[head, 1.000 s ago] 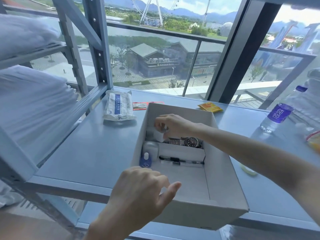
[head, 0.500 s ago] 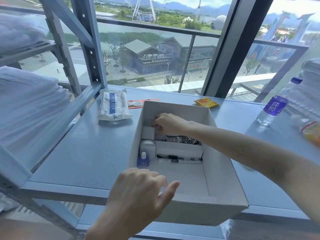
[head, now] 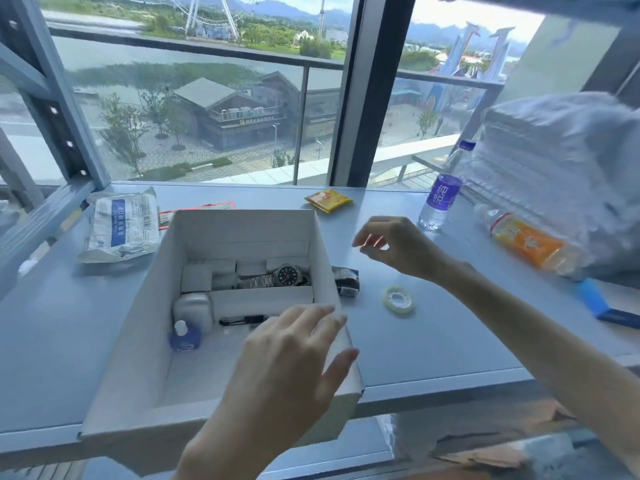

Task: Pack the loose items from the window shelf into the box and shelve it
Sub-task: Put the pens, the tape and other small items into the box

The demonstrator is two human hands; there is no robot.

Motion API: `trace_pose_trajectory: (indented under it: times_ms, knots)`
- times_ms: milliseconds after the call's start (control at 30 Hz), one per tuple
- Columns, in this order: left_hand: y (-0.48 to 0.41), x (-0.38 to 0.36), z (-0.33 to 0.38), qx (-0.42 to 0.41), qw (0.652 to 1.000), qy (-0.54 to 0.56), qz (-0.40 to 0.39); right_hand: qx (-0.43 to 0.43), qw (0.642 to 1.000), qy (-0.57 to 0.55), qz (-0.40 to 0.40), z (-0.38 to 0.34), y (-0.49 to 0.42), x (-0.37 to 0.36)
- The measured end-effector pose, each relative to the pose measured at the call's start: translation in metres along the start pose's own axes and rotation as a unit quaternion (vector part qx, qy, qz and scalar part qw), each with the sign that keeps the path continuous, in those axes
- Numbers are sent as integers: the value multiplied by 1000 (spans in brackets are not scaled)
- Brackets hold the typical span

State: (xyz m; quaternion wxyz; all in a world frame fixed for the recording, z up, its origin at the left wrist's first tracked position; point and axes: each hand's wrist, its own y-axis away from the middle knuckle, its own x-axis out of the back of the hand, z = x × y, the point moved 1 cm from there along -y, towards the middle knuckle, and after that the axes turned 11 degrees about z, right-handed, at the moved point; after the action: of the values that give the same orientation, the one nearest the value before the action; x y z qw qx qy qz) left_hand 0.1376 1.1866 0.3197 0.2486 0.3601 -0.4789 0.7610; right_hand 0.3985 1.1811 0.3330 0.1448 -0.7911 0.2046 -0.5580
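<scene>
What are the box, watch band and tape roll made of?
Box: looks like white matte cardboard, with thin folded walls and a plain cut rim.
Watch band: seemingly brushed steel, made of grey links with small glints.
Tape roll: probably clear plastic tape, glossy and see-through, with a pale yellowish tint.

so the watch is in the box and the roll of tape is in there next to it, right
Not quite. The watch is in the box, but the roll of tape is not in there. It lies outside, on the shelf to the right of the box, as the head view shows.
</scene>
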Motion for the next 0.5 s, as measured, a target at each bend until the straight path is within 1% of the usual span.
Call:
trace_pose_trajectory:
  times_ms: [67, 133, 167, 233, 333, 433, 500]
  knots:
    - [-11, -14, 15, 4, 999, -12, -45, -68, 996, 26, -51, 33, 18, -1]
    - [-18, -23, 25, 18, 995, -46, -90, -124, 981, 71, -135, 65, 35, -10]
    - [-21, -26, 28, 27, 992, -59, -108, -142, 970, 94, -175, 79, 44, -16]
    - [-21, -31, 28, 47, 990, -37, -131, -167, 954, 115, -222, 99, 58, -29]
    - [-21, -30, 29, 55, 988, -25, -141, -171, 956, 94, -218, 110, 64, -40]
    - [-19, -29, 31, 61, 990, -15, -127, -140, 964, 86, -208, 106, 59, -41]
    - [-17, -28, 30, 64, 992, -10, -112, -119, 973, 76, -185, 98, 50, -34]
